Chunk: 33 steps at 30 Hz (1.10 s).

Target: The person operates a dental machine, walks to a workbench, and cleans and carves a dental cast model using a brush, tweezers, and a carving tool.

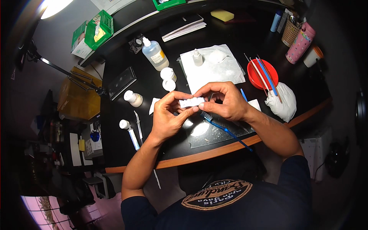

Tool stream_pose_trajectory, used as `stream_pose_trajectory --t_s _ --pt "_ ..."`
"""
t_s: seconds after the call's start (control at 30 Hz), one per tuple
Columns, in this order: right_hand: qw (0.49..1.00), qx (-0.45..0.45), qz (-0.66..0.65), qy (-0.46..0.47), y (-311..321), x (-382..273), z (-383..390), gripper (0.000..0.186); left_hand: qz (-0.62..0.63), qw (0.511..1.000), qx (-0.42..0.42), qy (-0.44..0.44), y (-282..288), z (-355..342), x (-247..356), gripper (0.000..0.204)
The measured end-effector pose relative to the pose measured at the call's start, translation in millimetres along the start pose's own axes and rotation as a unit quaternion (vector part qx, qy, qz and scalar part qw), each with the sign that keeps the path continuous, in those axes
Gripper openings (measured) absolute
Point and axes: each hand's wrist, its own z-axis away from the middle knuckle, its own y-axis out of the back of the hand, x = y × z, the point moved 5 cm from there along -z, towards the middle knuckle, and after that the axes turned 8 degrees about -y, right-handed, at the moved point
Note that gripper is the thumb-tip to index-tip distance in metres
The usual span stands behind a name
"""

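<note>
Above the middle of the table I hold a small white plaster dental model (191, 102) with a row of tooth-like bumps on top. My left hand (167, 117) grips its left end between thumb and fingers. The right end is pinched by my right hand (229, 102), with the thumb along the near side. Below my right hand, a blue toothbrush (228, 132) lies slanting over a clear plate (197, 142), its handle reaching past the table edge. A white paper sheet (188, 63) lies beyond my hands, with a small dropper bottle (197, 57) standing on it.
Right of the paper, a red bowl (252, 76) carries several thin tools beside a white bundle (283, 101). On the left stand a large clear bottle (155, 54), an opened white jar (167, 74) and a capped jar (133, 99). A pink flask (301, 43) is at far right.
</note>
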Motion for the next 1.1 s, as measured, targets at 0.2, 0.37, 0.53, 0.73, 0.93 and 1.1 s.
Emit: stream_pose_trajectory --t_s 0.2,0.37,0.53,0.73,0.93,1.1 --pt "1.0 0.018 0.015 0.014 1.5 -5.2 1.5 0.029 -0.005 1.0 0.007 0.001 -2.5 0.2 4.3 0.032" --pt "0.999 0.043 -0.006 0.02 2.8 -4.7 1.6 0.031 0.009 0.999 0.04 0.025 -0.2 1.1 3.1 0.035" --pt "0.999 0.04 -0.011 0.024 3.5 -6.0 1.8 0.026 -0.053 0.998 0.019 0.005 1.4 0.7 6.0 0.036" --pt "0.999 0.046 -0.001 -0.007 3.5 -1.5 0.4 0.019 -0.067 0.997 -0.017 -0.018 -5.5 -0.4 10.1 0.04" --pt "0.998 0.066 -0.009 0.0 4.7 -1.1 0.6 0.013 -0.078 0.996 -0.042 0.016 -3.8 1.5 9.3 0.042" --pt "0.998 0.065 -0.009 -0.001 5.1 -3.2 0.8 0.013 -0.062 0.997 -0.039 0.017 -5.0 1.4 8.3 0.041"
